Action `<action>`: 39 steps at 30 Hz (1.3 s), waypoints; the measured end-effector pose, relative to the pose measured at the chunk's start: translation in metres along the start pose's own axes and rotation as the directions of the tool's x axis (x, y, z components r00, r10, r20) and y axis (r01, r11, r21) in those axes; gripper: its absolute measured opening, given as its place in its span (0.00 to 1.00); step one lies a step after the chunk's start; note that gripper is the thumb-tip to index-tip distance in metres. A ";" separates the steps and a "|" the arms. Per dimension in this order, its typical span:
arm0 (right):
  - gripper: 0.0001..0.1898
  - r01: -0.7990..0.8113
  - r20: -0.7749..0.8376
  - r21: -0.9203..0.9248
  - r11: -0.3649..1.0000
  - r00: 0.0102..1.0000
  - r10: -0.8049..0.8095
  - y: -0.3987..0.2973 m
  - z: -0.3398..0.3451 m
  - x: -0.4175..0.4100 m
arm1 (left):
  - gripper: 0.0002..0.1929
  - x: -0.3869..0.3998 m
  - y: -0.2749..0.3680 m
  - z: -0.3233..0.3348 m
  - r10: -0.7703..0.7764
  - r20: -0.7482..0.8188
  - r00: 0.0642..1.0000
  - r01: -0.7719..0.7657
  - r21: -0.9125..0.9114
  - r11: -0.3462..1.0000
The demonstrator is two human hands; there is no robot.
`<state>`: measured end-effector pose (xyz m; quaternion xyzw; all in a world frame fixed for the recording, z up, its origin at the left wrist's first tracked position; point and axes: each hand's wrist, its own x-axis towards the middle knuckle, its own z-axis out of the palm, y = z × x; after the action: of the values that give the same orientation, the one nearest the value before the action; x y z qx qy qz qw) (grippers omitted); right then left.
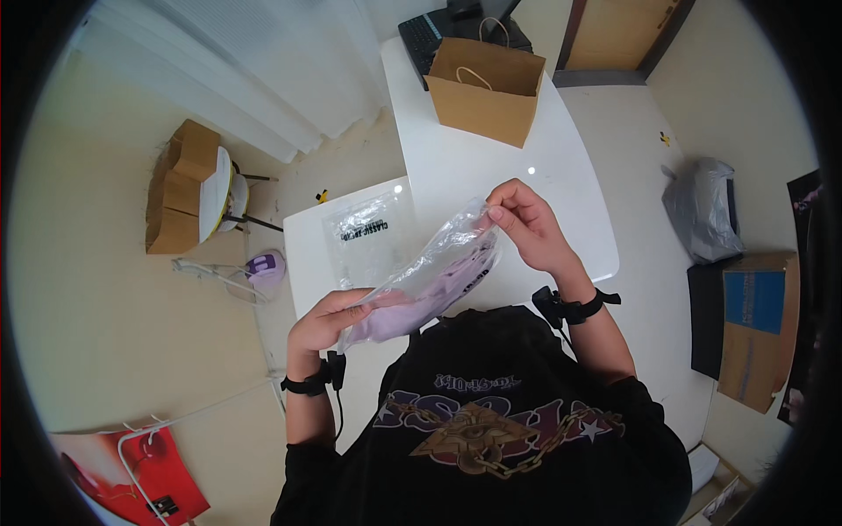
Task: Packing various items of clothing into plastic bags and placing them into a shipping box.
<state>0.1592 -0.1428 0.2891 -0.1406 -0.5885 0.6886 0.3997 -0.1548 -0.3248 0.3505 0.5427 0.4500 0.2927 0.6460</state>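
A clear plastic bag with a folded lilac cloth item inside (421,289) is stretched between my hands, above the near edge of the white table (454,171). My left hand (332,319) grips its lower left end, thumb on top. At its upper right corner, my right hand (523,223) pinches the plastic between thumb and fingers. Another clear plastic bag (368,243), bearing dark print, lies flat on the table's left part. Farther back on the table stands an open brown paper bag with twisted handles (487,108).
Behind the paper bag is a black keyboard (421,39). On the left, a cardboard piece (181,191) rests at a round stool (220,197). A grey plastic bag (704,210) and a cardboard box (756,329) stand on the right by the wall.
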 end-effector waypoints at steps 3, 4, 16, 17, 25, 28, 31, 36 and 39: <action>0.05 -0.064 -0.027 -0.021 0.998 0.998 0.064 0.000 0.011 -0.004 | 0.19 -0.005 -0.011 -0.005 0.014 -0.004 1.000 -0.014 -0.041 0.999; 0.05 -0.098 -0.029 -0.034 0.995 0.995 0.097 0.002 0.012 -0.007 | 0.19 -0.007 -0.016 -0.005 0.019 -0.005 1.000 -0.019 -0.056 0.998; 0.01 -0.066 -0.080 -0.146 0.987 0.995 0.055 0.006 0.023 -0.033 | 0.17 -0.006 -0.020 -0.002 -0.125 -0.106 0.987 0.142 0.174 0.974; 0.01 -0.044 -0.072 -0.178 0.983 0.997 0.032 0.003 0.025 -0.035 | 0.17 0.002 -0.010 0.003 -0.039 -0.143 0.989 0.073 0.239 0.968; 0.02 -0.098 -0.118 -0.423 0.901 0.992 0.052 -0.007 0.041 -0.057 | 0.13 0.092 0.009 0.084 0.348 -0.347 0.871 -0.227 0.343 0.911; 0.03 -0.105 -0.192 -0.394 0.913 0.981 0.030 -0.005 0.035 -0.067 | 0.09 0.104 0.001 0.093 0.350 -0.358 0.866 -0.237 0.322 0.917; 0.03 -0.085 -0.222 -0.359 0.929 0.975 0.003 0.001 0.028 -0.077 | 0.06 0.109 -0.004 0.096 0.369 -0.365 0.855 -0.223 0.383 0.896; 0.03 -0.060 -0.438 -0.195 0.979 0.898 -0.032 -0.004 0.010 -0.091 | 0.06 0.102 -0.027 0.068 0.485 -0.393 0.781 -0.124 0.664 0.738; 0.03 0.021 -0.488 -0.199 0.980 0.865 -0.117 -0.008 -0.013 -0.099 | 0.05 0.082 -0.053 0.036 0.482 -0.510 0.712 0.007 0.692 0.722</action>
<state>0.2343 -0.2050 0.2661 -0.3288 -0.5323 0.5560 0.5472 -0.0933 -0.2823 0.2779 0.6484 0.6405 0.3762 0.1668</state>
